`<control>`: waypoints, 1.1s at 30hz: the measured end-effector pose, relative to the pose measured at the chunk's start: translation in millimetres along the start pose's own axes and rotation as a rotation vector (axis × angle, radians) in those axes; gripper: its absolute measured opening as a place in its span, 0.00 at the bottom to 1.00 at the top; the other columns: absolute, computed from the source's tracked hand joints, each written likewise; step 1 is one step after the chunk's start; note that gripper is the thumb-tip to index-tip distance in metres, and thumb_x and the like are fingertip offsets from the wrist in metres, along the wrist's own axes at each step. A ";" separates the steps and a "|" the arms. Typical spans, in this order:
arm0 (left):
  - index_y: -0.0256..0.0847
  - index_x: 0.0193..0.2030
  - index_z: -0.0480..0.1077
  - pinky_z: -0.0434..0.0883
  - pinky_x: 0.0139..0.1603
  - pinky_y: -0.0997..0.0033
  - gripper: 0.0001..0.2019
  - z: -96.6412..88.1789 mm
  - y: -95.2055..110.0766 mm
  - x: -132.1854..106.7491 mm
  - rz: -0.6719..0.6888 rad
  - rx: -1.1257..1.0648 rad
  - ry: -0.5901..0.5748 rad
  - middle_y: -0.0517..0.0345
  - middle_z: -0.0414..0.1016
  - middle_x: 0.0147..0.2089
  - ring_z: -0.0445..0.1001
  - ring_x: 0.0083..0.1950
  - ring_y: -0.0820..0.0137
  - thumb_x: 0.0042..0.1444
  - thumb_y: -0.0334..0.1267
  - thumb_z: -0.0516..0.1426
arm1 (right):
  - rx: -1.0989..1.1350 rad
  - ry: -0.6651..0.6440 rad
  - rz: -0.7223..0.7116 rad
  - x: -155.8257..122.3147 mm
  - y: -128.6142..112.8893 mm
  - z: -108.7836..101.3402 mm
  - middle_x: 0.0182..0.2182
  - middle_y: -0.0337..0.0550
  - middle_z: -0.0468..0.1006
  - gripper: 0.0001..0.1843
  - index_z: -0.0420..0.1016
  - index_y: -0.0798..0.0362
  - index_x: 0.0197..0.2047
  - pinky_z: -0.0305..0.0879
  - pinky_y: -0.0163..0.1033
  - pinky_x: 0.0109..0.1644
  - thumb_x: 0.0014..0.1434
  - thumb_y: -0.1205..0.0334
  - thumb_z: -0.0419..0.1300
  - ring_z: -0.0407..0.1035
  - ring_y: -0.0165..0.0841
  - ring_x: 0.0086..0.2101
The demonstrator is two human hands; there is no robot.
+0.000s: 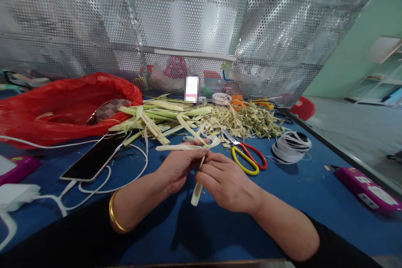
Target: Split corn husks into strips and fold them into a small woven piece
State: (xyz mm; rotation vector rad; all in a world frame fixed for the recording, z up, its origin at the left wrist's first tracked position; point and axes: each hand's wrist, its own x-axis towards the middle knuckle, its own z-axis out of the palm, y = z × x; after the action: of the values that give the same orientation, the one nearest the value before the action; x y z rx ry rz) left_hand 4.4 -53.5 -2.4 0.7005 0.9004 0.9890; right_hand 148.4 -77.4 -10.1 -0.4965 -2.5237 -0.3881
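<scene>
Pale, flat plant strips, like dried leaf or husk, cross one another between my hands above the blue table. My left hand pinches them where they cross, thumb on top. Fingers curled, my right hand grips a strip close beside the left fingertips; one pale end hangs below. Just beyond my right hand lie scissors with one red and one yellow handle. A heap of long green-and-cream strips is behind my hands, partly covered by them at its near edge.
Dried plant scraps are piled at the back. A white string spool and purple packet are on the right. At left are a red plastic bag, a phone and white cables. A perforated metal screen stands behind.
</scene>
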 end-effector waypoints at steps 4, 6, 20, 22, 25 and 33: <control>0.35 0.37 0.72 0.69 0.30 0.81 0.08 -5.5 7.7 4.0 0.002 0.034 -0.062 0.60 0.73 0.27 0.72 0.27 0.77 0.48 0.28 0.61 | 0.098 0.109 0.098 -1.2 4.1 -3.2 0.33 0.45 0.76 0.12 0.68 0.57 0.48 0.60 0.41 0.49 0.63 0.70 0.48 0.68 0.34 0.36; 0.34 0.35 0.72 0.71 0.34 0.77 0.06 -6.9 13.4 4.0 0.010 0.075 -0.060 0.59 0.73 0.27 0.72 0.29 0.76 0.48 0.29 0.61 | 0.073 0.235 0.310 -3.2 10.7 -5.2 0.40 0.49 0.76 0.15 0.65 0.56 0.53 0.60 0.42 0.48 0.62 0.68 0.51 0.68 0.36 0.41; 0.36 0.33 0.69 0.62 0.18 0.80 0.13 -5.8 17.6 -1.2 0.096 0.476 -0.200 0.60 0.70 0.26 0.68 0.23 0.76 0.44 0.40 0.65 | 0.027 0.051 0.570 -3.1 22.2 -6.0 0.22 0.37 0.69 0.11 0.64 0.52 0.29 0.56 0.40 0.49 0.64 0.66 0.48 0.63 0.30 0.25; 0.35 0.31 0.69 0.57 0.16 0.81 0.13 -5.4 18.3 -0.1 0.081 0.479 -0.164 0.60 0.70 0.25 0.64 0.20 0.79 0.43 0.41 0.65 | 0.023 0.042 0.572 -3.1 22.8 -7.8 0.21 0.37 0.69 0.12 0.64 0.52 0.29 0.56 0.40 0.47 0.64 0.66 0.48 0.62 0.30 0.24; 0.34 0.28 0.69 0.49 0.15 0.82 0.12 -6.3 20.4 1.9 0.021 0.408 -0.124 0.62 0.68 0.23 0.58 0.19 0.83 0.40 0.38 0.66 | -0.004 0.040 0.592 -4.2 25.4 -11.0 0.21 0.38 0.70 0.12 0.64 0.52 0.28 0.56 0.39 0.44 0.63 0.66 0.48 0.63 0.30 0.24; 0.35 0.27 0.67 0.41 0.18 0.79 0.14 -9.2 23.0 4.0 -0.020 0.366 -0.157 0.64 0.65 0.23 0.49 0.18 0.85 0.40 0.41 0.66 | -0.035 0.040 0.617 -5.8 29.1 -9.3 0.21 0.38 0.70 0.12 0.64 0.52 0.27 0.56 0.39 0.43 0.63 0.65 0.48 0.62 0.30 0.24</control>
State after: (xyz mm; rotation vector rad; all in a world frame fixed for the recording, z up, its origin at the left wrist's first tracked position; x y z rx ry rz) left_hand -11.7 -39.9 11.2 1.0609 0.9568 0.7452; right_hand 169.3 -56.4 -0.7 -1.2154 -2.1809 -0.1989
